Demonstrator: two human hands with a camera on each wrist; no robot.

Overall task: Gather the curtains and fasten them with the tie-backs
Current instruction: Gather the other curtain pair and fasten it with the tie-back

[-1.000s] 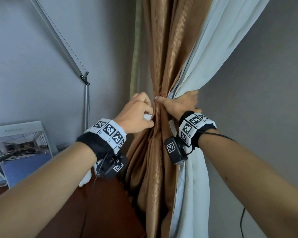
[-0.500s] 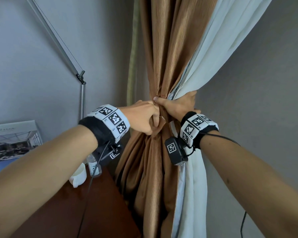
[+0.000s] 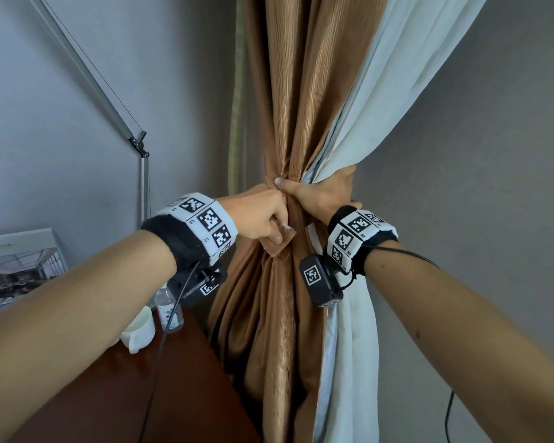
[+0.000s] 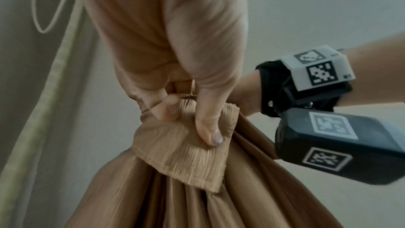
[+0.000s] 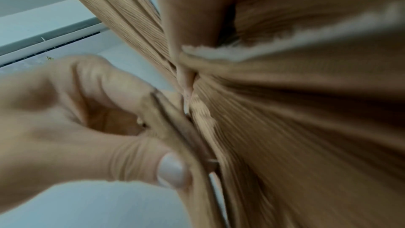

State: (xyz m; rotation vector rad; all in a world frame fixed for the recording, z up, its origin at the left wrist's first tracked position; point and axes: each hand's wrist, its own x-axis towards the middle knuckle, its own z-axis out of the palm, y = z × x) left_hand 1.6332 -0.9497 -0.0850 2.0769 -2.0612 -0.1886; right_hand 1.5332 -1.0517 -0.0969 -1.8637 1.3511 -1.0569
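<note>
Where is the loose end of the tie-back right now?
In the head view the tie-back end sits centre frame against the gathered brown curtain, gripped by the left hand, just left of the right hand.

Both forearms extended forward, hands meeting. Left hand (image 3: 261, 215) fingers curled, thumb pressed down. Right hand (image 3: 322, 195) clenched beside it.

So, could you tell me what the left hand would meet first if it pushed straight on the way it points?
Probably the right hand just beyond, since the left hand already pinches the tan fabric tie-back against the gathered brown ribbed curtain.
</note>
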